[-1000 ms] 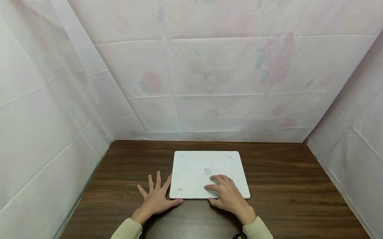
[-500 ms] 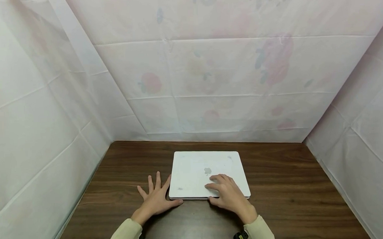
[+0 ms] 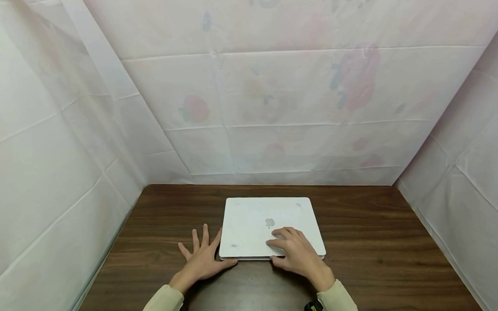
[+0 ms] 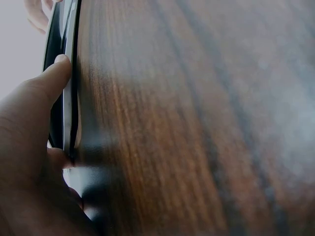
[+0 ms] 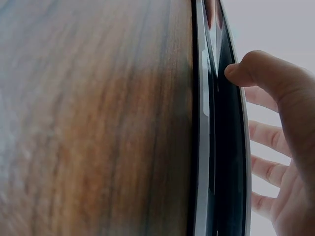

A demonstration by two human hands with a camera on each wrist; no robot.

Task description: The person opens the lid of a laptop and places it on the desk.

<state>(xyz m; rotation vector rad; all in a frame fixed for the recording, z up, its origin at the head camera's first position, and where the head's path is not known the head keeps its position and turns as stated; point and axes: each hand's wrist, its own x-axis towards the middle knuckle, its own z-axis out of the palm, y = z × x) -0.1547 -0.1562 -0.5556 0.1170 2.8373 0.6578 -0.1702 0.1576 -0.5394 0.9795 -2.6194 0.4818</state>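
Note:
A white-silver laptop (image 3: 247,224) with an apple logo lies on the wooden table, its front edge toward me. Its lid is raised by a narrow gap; in the right wrist view the dark screen (image 5: 231,147) shows above the base edge (image 5: 203,157). My right hand (image 3: 297,254) pinches the lid at the front, thumb (image 5: 246,71) under its edge and other fingers over the top. My left hand (image 3: 201,262) rests at the front left corner with straight, spread fingers. Its thumb (image 4: 56,76) touches the front edge of the base, and the index finger lies along the left side.
The dark brown tabletop (image 3: 371,233) extends around the laptop on all sides. White cloth walls with faded fruit prints (image 3: 272,104) enclose it at the back, left and right. A black band (image 3: 313,309) sits at the right wrist.
The lid's front edge has lifted slightly, opening a thin gap above the base. Both hands stay almost in place.

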